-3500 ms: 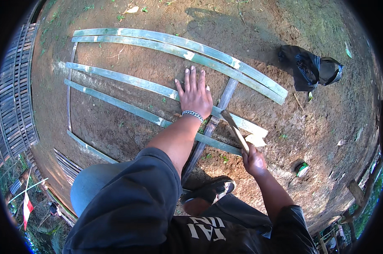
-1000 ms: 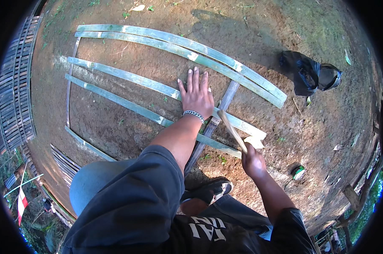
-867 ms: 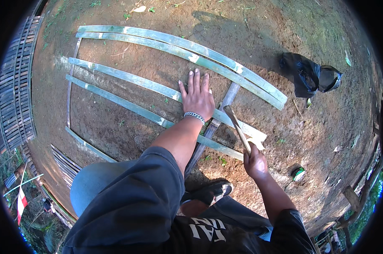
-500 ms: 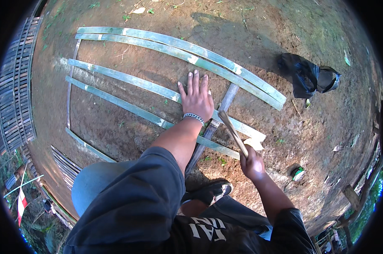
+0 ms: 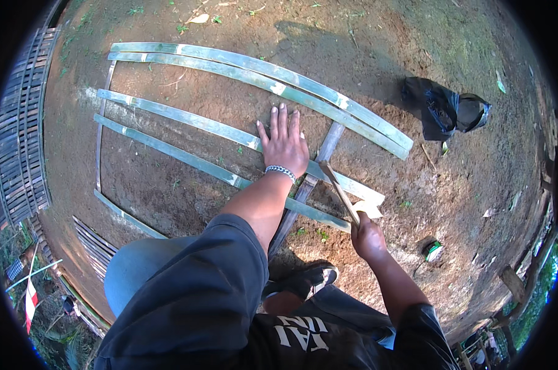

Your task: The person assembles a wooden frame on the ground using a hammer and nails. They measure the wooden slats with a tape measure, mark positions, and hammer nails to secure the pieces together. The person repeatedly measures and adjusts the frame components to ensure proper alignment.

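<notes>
- The bare dirt ground (image 5: 168, 197) fills the view, brown and lightly littered with leaves.
- A woven bamboo panel (image 5: 16, 123) runs along the rim at nine o'clock.
- Long split bamboo strips (image 5: 168, 114) lie in roughly parallel lines across the ground from ten o'clock toward three o'clock; the two upper strips (image 5: 260, 71) lie close together, and the two lower ones converge toward the right.
- A darker cross strip (image 5: 310, 179) runs under the long ones from about one o'clock down toward six o'clock, meeting them near the centre.
- A black plastic bag (image 5: 442, 111) sits crumpled at two o'clock, well apart from the strips.
- A dark shoe (image 5: 303, 280) shows at six o'clock beside the cross strip's lower end.
- The left hand (image 5: 284, 143), a metal bracelet (image 5: 280, 171) at its wrist, lies flat with fingers spread, pressing down on a long strip just left of the cross strip; it grasps nothing.
- The right hand (image 5: 368, 237), at four o'clock from the centre, is clenched around a wooden handle (image 5: 340, 194) that slants up toward the crossing; its working end is not clear.
- A small green object (image 5: 433, 250) lies on the dirt at four o'clock.
</notes>
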Tool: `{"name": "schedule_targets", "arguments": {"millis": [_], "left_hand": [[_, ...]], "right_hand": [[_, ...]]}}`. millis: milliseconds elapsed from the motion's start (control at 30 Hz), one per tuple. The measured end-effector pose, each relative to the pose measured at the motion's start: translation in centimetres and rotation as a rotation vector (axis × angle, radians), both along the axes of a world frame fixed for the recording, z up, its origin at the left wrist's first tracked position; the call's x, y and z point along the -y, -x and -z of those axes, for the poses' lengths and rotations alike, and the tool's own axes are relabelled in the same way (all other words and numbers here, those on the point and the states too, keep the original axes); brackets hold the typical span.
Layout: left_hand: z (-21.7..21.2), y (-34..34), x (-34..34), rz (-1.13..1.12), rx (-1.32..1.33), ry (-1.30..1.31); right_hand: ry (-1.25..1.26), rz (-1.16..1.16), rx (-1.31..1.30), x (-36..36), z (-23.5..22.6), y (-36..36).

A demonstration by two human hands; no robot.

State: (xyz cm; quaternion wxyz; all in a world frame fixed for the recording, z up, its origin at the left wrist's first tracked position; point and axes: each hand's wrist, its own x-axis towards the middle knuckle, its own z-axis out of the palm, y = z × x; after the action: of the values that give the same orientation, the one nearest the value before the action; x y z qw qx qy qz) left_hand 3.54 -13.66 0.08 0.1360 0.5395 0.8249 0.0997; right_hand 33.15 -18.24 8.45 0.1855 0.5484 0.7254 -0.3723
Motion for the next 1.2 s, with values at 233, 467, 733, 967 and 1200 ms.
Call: {"name": "schedule_targets", "arguments": {"millis": [233,467,733,967,1200], "left_hand": [[-0.9,0.7,-0.5,0.021,0.023,0.092],[-10.9,5.5,2.9,-0.177,0.228,0.377],[-26.7,18.4,16.8,-0.644,0.412,0.394],[-42.1,17.4,28.1,-0.861,0.162,0.523],[-47.7,-13.0,43.8,-1.342,0.229,0.569]], "right_hand": [[-0.102,0.176,0.028,-1.1,-4.5,-5.4],[-0.051,0.255,0.338,0.3,-17.7,-14.2],[0.162,0.458,0.683,2.3,-39.9,-20.9],[0.112,0.179,0.517,-9.4,-39.4,-23.3],[0.144,-0.266,0.433,-21.7,-37.2,-21.0]]}}
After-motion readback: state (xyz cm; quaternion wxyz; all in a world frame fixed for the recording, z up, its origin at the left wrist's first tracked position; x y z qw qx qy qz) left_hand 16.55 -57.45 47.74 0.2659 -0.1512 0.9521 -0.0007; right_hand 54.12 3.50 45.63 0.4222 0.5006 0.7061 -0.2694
